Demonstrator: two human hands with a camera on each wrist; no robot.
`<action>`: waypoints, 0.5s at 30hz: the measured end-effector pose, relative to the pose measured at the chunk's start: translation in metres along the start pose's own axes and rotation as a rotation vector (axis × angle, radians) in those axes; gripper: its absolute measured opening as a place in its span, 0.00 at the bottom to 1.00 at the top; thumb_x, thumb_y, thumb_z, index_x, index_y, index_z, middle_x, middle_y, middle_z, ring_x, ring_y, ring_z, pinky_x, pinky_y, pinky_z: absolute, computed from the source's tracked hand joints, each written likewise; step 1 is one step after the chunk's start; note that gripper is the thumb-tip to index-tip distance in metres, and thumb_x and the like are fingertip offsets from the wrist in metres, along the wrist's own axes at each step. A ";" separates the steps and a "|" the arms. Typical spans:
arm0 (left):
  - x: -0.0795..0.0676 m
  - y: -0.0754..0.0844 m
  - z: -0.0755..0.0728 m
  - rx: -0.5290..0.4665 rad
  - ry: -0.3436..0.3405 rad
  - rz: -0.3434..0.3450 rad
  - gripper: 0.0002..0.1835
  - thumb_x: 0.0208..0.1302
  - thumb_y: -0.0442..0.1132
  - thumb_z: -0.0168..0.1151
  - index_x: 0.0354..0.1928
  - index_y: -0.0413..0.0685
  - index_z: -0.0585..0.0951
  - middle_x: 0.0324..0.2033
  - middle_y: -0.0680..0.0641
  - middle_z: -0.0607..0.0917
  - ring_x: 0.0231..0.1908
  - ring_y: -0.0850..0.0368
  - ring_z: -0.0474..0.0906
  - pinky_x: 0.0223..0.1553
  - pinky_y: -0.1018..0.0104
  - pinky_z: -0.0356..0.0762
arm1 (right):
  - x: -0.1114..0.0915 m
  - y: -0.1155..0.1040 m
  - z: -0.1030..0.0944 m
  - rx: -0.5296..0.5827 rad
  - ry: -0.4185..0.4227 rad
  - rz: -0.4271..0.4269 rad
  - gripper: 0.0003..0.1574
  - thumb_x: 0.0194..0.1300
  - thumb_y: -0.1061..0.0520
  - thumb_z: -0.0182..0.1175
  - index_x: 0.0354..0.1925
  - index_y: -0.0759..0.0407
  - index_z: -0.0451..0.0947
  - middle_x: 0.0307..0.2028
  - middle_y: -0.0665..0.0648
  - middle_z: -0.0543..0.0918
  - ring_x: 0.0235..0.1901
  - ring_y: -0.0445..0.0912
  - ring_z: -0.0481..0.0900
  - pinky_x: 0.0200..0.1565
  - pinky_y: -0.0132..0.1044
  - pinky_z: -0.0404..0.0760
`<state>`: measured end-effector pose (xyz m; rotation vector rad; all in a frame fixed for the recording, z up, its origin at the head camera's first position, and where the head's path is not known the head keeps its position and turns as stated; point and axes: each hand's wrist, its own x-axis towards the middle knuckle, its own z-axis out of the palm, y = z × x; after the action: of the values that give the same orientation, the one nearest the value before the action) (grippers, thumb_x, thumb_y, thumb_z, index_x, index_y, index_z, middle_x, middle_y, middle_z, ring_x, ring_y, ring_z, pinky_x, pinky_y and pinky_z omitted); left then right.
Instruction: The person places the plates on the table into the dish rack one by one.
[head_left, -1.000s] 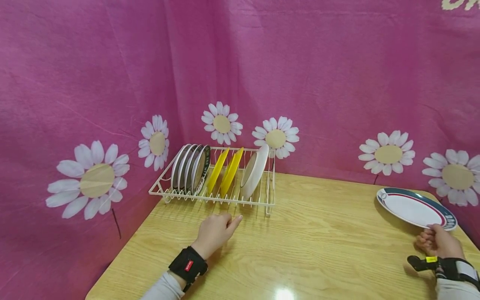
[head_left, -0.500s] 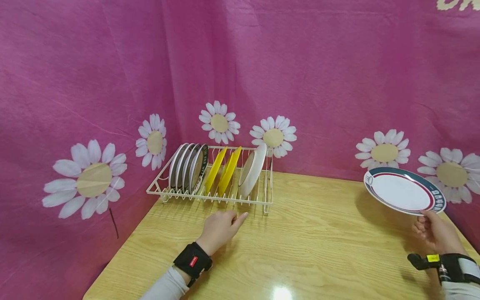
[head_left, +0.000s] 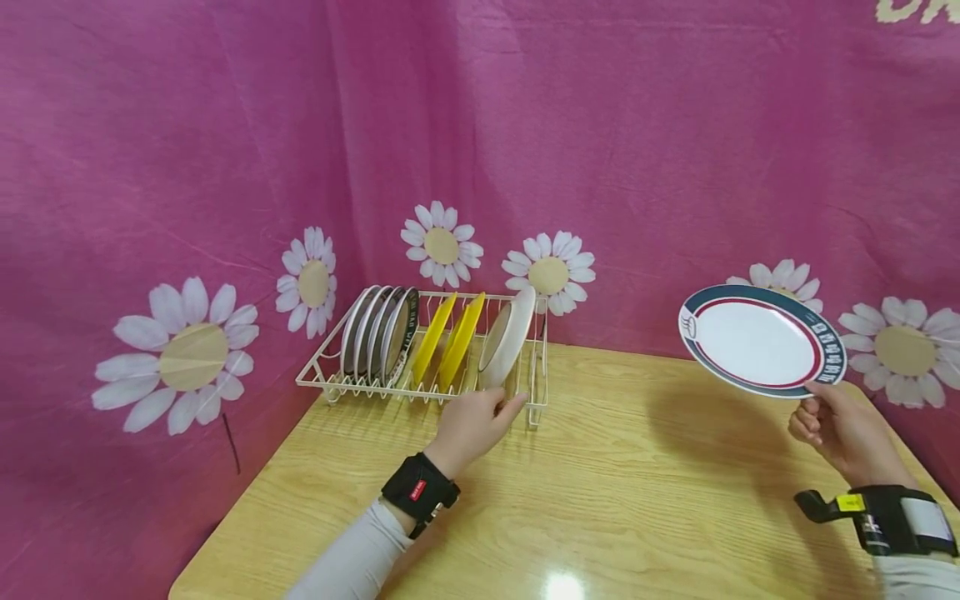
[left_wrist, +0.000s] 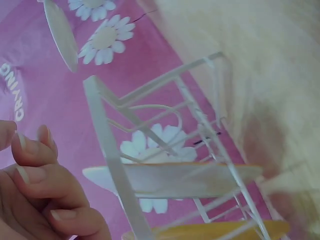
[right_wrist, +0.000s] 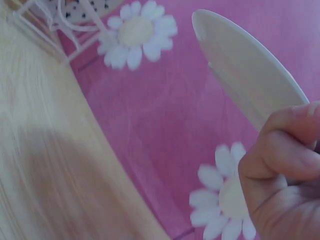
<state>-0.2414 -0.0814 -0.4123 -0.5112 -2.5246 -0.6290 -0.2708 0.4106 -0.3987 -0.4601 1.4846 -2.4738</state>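
Note:
An oval white plate [head_left: 757, 346] with a dark green and red rim is held up off the table by my right hand [head_left: 847, 425]. Thumb and fingers pinch its near right edge, and the right wrist view shows the plate's pale underside [right_wrist: 250, 65]. My left hand [head_left: 472, 425] is at the front of the white wire dish rack [head_left: 420, 396], fingers loosely curled around nothing. In the rack stand several dark-faced plates [head_left: 375, 333] at left, two yellow plates [head_left: 450, 342] in the middle and a white plate [head_left: 510, 337] at right, leaning to the right.
The rack stands on a light wooden table [head_left: 600, 492], at its back left. A pink cloth [head_left: 637, 150] with white daisies hangs behind and along the left side. Wire slots lie right of the white plate.
My right hand has lifted the oval plate from the table's right side, moving it up and leftward. My left hand has moved up and right to the rack's front.

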 end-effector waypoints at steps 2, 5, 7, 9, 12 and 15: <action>0.007 0.005 0.001 -0.038 0.000 -0.005 0.25 0.69 0.57 0.54 0.17 0.54 0.67 0.11 0.58 0.61 0.12 0.67 0.56 0.16 0.73 0.48 | 0.002 -0.002 0.011 -0.036 -0.007 0.007 0.25 0.80 0.54 0.33 0.42 0.60 0.77 0.20 0.55 0.76 0.20 0.53 0.55 0.21 0.39 0.65; 0.016 0.012 0.001 -0.080 -0.012 -0.024 0.26 0.70 0.59 0.52 0.16 0.54 0.68 0.11 0.58 0.62 0.12 0.66 0.57 0.16 0.73 0.50 | 0.005 -0.003 0.027 -0.102 -0.021 0.029 0.26 0.80 0.54 0.33 0.38 0.60 0.77 0.19 0.54 0.76 0.20 0.54 0.55 0.22 0.41 0.60; 0.022 0.017 0.002 -0.105 -0.021 -0.031 0.27 0.71 0.59 0.50 0.16 0.54 0.68 0.12 0.57 0.63 0.13 0.65 0.57 0.16 0.73 0.51 | 0.007 -0.002 0.037 -0.139 -0.036 0.026 0.26 0.80 0.55 0.32 0.37 0.60 0.77 0.19 0.53 0.75 0.20 0.53 0.54 0.24 0.43 0.56; 0.028 0.021 0.004 -0.122 -0.021 -0.029 0.27 0.71 0.59 0.49 0.16 0.54 0.68 0.12 0.57 0.63 0.13 0.65 0.57 0.17 0.73 0.52 | 0.008 -0.001 0.046 -0.162 -0.056 0.029 0.26 0.80 0.55 0.32 0.37 0.60 0.77 0.19 0.52 0.75 0.20 0.53 0.55 0.24 0.42 0.57; 0.038 0.028 0.008 -0.131 -0.021 -0.015 0.27 0.72 0.59 0.49 0.16 0.54 0.67 0.12 0.58 0.62 0.14 0.65 0.57 0.18 0.73 0.52 | 0.009 0.002 0.058 -0.192 -0.082 0.024 0.24 0.80 0.55 0.32 0.41 0.60 0.76 0.20 0.52 0.75 0.19 0.52 0.58 0.23 0.41 0.59; 0.045 0.035 0.011 -0.151 -0.043 -0.014 0.28 0.72 0.60 0.46 0.15 0.54 0.66 0.12 0.58 0.62 0.14 0.65 0.57 0.19 0.73 0.52 | 0.009 0.004 0.070 -0.244 -0.074 0.025 0.23 0.80 0.54 0.34 0.42 0.59 0.76 0.20 0.52 0.75 0.18 0.51 0.62 0.22 0.42 0.61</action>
<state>-0.2659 -0.0363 -0.3848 -0.5655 -2.5355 -0.8263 -0.2531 0.3484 -0.3702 -0.5653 1.7587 -2.2401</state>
